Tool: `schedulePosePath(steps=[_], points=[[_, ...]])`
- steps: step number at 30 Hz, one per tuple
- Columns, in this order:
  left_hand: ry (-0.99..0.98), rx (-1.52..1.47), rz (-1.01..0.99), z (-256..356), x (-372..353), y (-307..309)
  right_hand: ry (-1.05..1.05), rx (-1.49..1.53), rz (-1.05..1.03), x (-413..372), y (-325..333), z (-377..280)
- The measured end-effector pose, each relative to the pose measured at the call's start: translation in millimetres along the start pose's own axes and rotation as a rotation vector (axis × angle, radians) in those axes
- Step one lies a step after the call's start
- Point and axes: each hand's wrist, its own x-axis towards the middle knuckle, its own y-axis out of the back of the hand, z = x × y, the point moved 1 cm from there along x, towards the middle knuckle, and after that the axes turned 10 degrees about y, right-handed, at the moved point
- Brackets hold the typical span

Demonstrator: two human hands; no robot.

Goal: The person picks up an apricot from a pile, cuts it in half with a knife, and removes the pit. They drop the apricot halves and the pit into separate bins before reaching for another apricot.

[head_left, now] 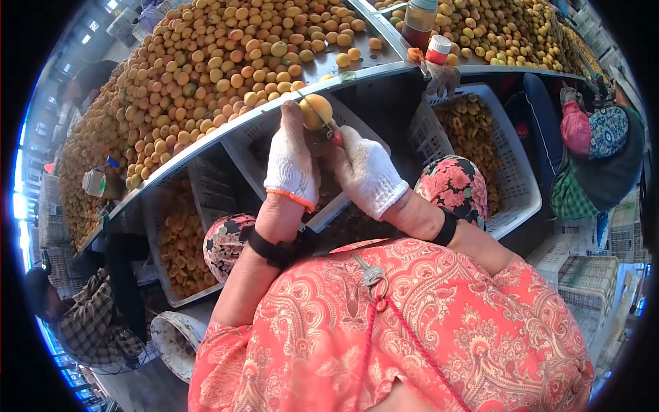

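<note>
A yellow-orange apricot (pixel 315 112) is held up at the table's front edge in my left hand (pixel 291 156), which wears a white glove with an orange cuff. My right hand (pixel 368 170), also gloved in white, is closed around a small knife (pixel 336 138) with a red handle. The thin blade lies across the face of the apricot. Some of the left fingers are hidden behind the fruit. Just beyond my hands, many whole apricots (pixel 226 62) are heaped on the metal table (pixel 331 65).
Below the table edge, a white crate (pixel 518 175) on the right and another crate (pixel 167 285) on the left hold cut fruit. A jar (pixel 419 24) and a red bottle with a white cap (pixel 438 49) stand on the divider. A white bucket (pixel 171 343) sits lower left. Other people work at both sides.
</note>
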Motion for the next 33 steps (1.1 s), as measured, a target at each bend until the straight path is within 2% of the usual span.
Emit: schedulePosePath(steps=[2,4,6,9,11,13,14,16,18,19,20,21,22,24,25,27,30,31,32,33], points=[[-0.043,0.242,-0.034,1.4,0.6,2.1,-0.021,0.096,0.036,1.7,-1.5,3.2],[-0.089,0.194,-0.090,-3.1,1.2,-3.6,-0.018,0.019,0.014,1.4,-3.7,8.6],[0.004,0.056,0.088,-3.3,-1.3,-8.4,-0.019,-0.041,-0.007,2.7,-2.0,8.5],[0.009,-0.039,0.100,-3.4,1.5,-8.6,0.005,-0.110,-0.004,3.3,-3.0,8.5],[0.016,-0.038,0.085,-0.7,2.7,-6.6,0.033,-0.112,0.013,4.6,-3.2,8.1],[0.022,-0.037,0.074,2.4,3.6,-0.4,0.072,0.028,0.048,4.4,-2.2,6.7],[-0.004,-0.022,0.003,5.3,4.8,2.3,0.076,0.030,0.050,3.4,1.2,5.3],[-0.037,-0.005,-0.071,13.0,2.4,6.1,0.095,-0.043,-0.043,0.4,12.5,0.1],[-0.105,0.123,0.002,19.5,-5.2,8.0,0.101,0.031,0.011,0.2,21.2,-7.3],[-0.117,0.152,-0.087,19.1,-11.0,6.4,0.067,0.163,0.103,2.2,25.6,-8.1],[-0.115,0.154,-0.093,18.6,-17.0,5.5,0.030,0.293,0.198,3.6,29.7,-7.7],[-0.105,0.266,-0.148,18.6,-22.8,3.2,0.105,0.222,0.270,6.7,30.5,-2.1],[-0.095,0.378,-0.204,18.2,-29.0,-0.5,0.106,0.217,0.278,8.0,33.3,-3.0],[-0.094,0.438,-0.161,14.3,-43.4,-14.3,0.076,0.251,0.297,12.1,38.5,-15.2],[-0.154,0.541,-0.163,12.3,-46.7,-17.2,0.009,0.289,0.287,13.5,39.1,-19.2],[-0.249,0.747,-0.156,8.8,-55.8,-27.6,0.009,0.264,0.271,14.1,37.7,-25.2],[-0.357,0.772,-0.117,1.9,-58.6,-28.0,0.026,0.275,0.261,17.5,34.8,-27.4],[-0.286,0.582,-0.121,0.3,-55.0,-25.4,-0.029,0.363,0.268,17.9,35.4,-29.0],[-0.286,0.583,-0.121,-1.6,-51.0,-21.2,-0.086,0.451,0.273,18.2,35.5,-29.9],[-0.204,0.587,-0.083,-3.8,-47.0,-15.4,-0.086,0.452,0.271,18.0,35.2,-31.3]])
